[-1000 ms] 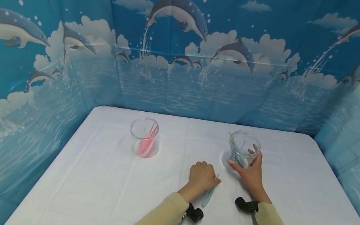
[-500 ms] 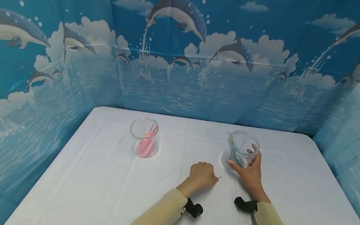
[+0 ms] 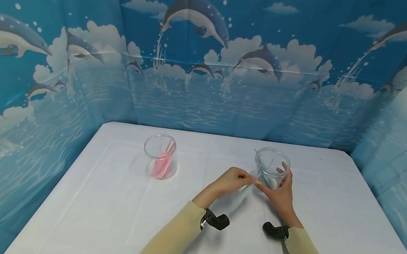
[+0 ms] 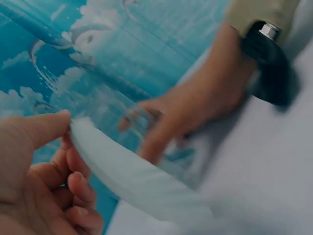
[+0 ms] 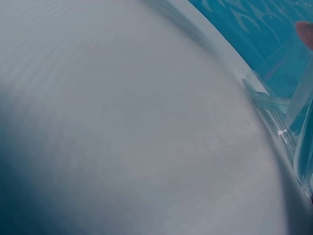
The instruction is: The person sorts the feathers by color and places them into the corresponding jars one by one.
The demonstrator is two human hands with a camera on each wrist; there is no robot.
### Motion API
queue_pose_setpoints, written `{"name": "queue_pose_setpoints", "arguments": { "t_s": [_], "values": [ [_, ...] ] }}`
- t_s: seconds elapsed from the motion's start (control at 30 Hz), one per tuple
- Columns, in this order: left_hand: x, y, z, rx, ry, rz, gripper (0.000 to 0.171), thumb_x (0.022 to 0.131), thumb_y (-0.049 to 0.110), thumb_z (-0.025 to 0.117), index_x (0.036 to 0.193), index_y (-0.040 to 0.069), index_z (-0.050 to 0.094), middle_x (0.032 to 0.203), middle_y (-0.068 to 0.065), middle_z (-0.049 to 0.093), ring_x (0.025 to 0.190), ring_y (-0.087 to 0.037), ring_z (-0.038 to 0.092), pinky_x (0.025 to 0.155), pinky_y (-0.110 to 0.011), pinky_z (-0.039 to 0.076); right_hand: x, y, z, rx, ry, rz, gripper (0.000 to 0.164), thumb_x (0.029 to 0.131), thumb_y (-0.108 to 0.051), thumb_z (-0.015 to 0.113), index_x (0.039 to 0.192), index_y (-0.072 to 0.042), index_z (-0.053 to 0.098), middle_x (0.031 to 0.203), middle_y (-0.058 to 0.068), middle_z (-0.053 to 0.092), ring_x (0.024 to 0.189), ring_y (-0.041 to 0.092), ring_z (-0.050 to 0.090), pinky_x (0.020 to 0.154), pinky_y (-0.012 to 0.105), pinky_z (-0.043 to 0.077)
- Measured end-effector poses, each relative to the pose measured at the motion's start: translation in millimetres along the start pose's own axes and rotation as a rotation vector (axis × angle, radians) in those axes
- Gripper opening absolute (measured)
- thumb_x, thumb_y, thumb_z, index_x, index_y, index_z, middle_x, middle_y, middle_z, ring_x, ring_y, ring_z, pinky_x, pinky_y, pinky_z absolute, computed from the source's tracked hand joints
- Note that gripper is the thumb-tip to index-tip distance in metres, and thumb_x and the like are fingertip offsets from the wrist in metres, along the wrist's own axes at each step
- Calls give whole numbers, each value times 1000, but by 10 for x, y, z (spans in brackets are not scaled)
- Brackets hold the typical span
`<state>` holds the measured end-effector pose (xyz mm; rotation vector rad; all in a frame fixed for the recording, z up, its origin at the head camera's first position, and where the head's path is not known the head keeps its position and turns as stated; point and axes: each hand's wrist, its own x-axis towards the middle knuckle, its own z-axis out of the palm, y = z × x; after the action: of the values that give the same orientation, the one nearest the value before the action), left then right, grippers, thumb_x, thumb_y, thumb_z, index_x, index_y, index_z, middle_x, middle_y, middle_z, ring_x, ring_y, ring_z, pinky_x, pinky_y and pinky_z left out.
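Note:
My left hand (image 3: 231, 181) pinches a pale blue-green feather (image 4: 132, 174) by its thin end, between thumb and index finger; its broad part slants downward and blurs in the head view. Just to the right, my right hand (image 3: 280, 199) grips the side of a clear cup (image 3: 270, 174), thumb in front and fingers behind. Pale green feathers (image 3: 265, 179) lean inside that cup, some with their thin ends above its rim. Both hands are close together, the left fingertips beside the right thumb. Only a fingertip (image 5: 305, 34) and part of the cup show in the right wrist view.
A second clear cup (image 3: 158, 157) with pink feathers (image 3: 162, 165) stands on the left of the table. White cloth covers the table (image 3: 103, 209). A blue dolphin-print curtain (image 3: 200, 99) hangs behind it and along both sides.
My left hand has moved up and to the right, lifting the feather toward the cup in my right hand. The right hand has stayed on its cup. The view has shifted slightly.

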<state>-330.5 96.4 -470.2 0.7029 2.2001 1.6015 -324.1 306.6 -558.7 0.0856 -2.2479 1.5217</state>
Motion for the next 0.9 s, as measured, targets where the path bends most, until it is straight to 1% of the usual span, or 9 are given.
{"name": "queue_pose_setpoints", "arguments": {
  "t_s": [0.1, 0.23, 0.3, 0.37, 0.47, 0.57, 0.63, 0.73, 0.9],
  "values": [
    [118, 226, -38, -3, 68, 138, 31, 96, 29, 57, 101, 0, 68, 83, 4, 59, 72, -8, 48, 61, -23, 40, 5, -24, 4, -2, 5, 0, 104, 74, -16, 83, 150, -16, 12, 143, 25, 27, 130, 42, 28, 100, 61, 25],
    [314, 532, -48, 103, 226, 336, 25, 98, 26, 55, 100, 4, 66, 90, 0, 59, 76, -10, 48, 65, -21, 40, 1, -66, 9, -12, 7, 14, 105, 73, -18, 83, 150, -13, 11, 143, 26, 28, 130, 43, 29, 100, 61, 26],
    [427, 645, -28, 124, 289, 395, 25, 99, 26, 53, 103, 5, 65, 94, 0, 57, 79, -10, 46, 68, -20, 38, -1, -74, 10, -16, 13, 20, 105, 73, -19, 84, 150, -13, 12, 142, 25, 29, 129, 43, 31, 100, 61, 26],
    [550, 705, 10, 107, 341, 421, 26, 99, 27, 51, 105, 6, 64, 97, 0, 55, 81, -9, 42, 71, -20, 36, -7, -72, 15, -11, 14, 19, 105, 73, -19, 83, 150, -14, 12, 142, 25, 30, 128, 43, 32, 100, 61, 27],
    [704, 712, 83, 15, 415, 396, 27, 99, 30, 51, 105, 6, 64, 98, 3, 52, 86, -7, 39, 76, -22, 35, -29, -49, 38, -9, 10, -2, 104, 74, -17, 83, 150, -13, 11, 141, 25, 30, 127, 43, 33, 99, 60, 28],
    [797, 645, 151, -70, 478, 322, 26, 99, 32, 52, 105, 9, 63, 99, 9, 49, 89, -5, 38, 83, -27, 33, -61, -30, 61, -24, 9, -34, 103, 75, -13, 82, 150, -10, 11, 140, 27, 30, 126, 44, 33, 98, 60, 29],
    [831, 581, 183, -96, 501, 271, 26, 98, 34, 53, 104, 12, 64, 100, 12, 48, 92, -7, 38, 89, -33, 30, -79, -26, 69, -32, 16, -42, 103, 74, -12, 82, 149, -9, 12, 139, 28, 31, 126, 44, 33, 98, 61, 29],
    [844, 484, 197, -108, 493, 201, 24, 97, 37, 54, 105, 16, 64, 103, 14, 47, 96, -11, 40, 93, -42, 22, -90, -36, 61, -38, 13, -24, 103, 75, -15, 82, 150, -11, 12, 140, 27, 30, 126, 44, 33, 98, 61, 29],
    [819, 376, 182, -154, 442, 131, 26, 91, 42, 62, 104, 21, 67, 105, 16, 50, 104, -21, 43, 92, -46, 22, -70, -93, 2, -45, 13, 13, 105, 75, -20, 83, 150, -15, 10, 142, 25, 28, 129, 43, 31, 100, 61, 27]
  ]
}}
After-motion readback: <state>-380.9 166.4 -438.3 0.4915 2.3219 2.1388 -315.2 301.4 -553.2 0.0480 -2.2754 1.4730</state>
